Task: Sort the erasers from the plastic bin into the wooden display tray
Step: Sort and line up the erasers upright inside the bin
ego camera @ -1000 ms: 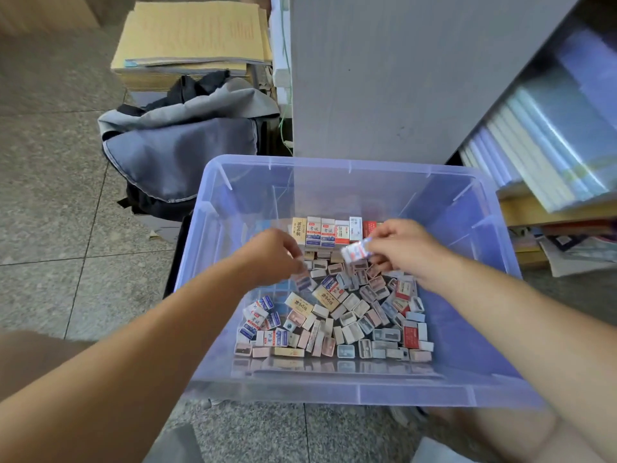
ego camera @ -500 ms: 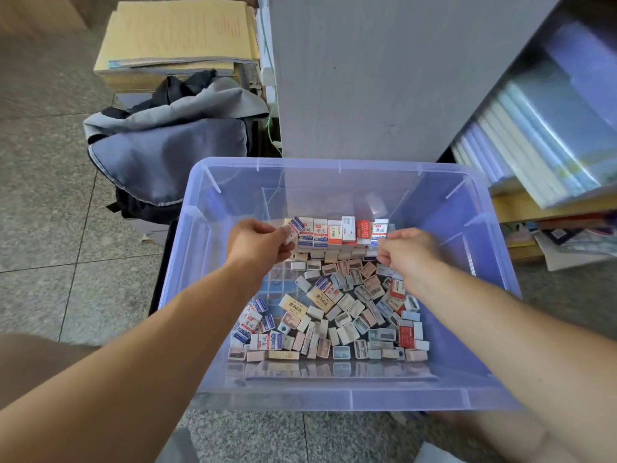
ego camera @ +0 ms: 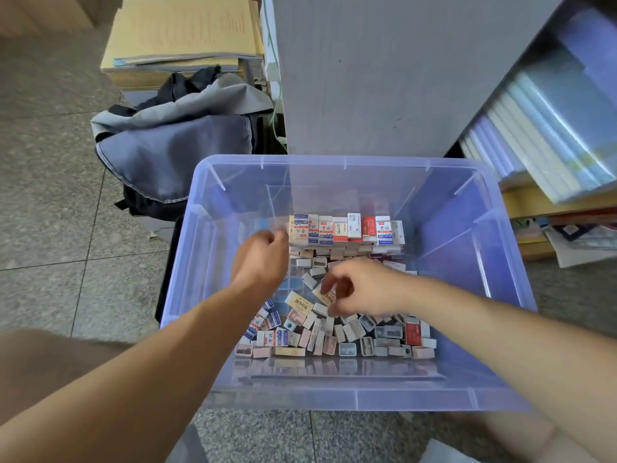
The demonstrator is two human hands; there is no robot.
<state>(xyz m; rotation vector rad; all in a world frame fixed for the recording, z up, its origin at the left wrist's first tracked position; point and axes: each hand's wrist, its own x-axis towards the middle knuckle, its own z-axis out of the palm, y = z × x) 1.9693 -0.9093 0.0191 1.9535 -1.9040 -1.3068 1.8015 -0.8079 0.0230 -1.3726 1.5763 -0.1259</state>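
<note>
Erasers (ego camera: 334,332) lie as a loose heap on the floor of the translucent bluish plastic bin (ego camera: 467,262), spread from its centre toward 6 o'clock. They are small rectangular blocks in paper sleeves. Many are white or cream with blue bands, some are pale pink, a few are red, and several grey ones show a dark slot in one face. They lie at all angles, some flat and some on edge. At 12 o'clock on the bin floor an upright row (ego camera: 344,228) of erasers stands side by side, printed faces toward the camera, mostly blue-and-white with two red ones among them.

The left hand (ego camera: 263,259) is at the row's 9 o'clock end with its fingers curled. Whether it holds anything cannot be told. The right hand (ego camera: 364,289) reaches over the middle of the heap, thumb and forefinger pinching a cream eraser (ego camera: 325,295) with dark lettering.

A grey backpack (ego camera: 173,145) slumps on the tiled floor at 10 o'clock from the bin, with a paper stack (ego camera: 183,35) beyond it. Wrapped books (ego camera: 551,128) lean at 2 o'clock.
</note>
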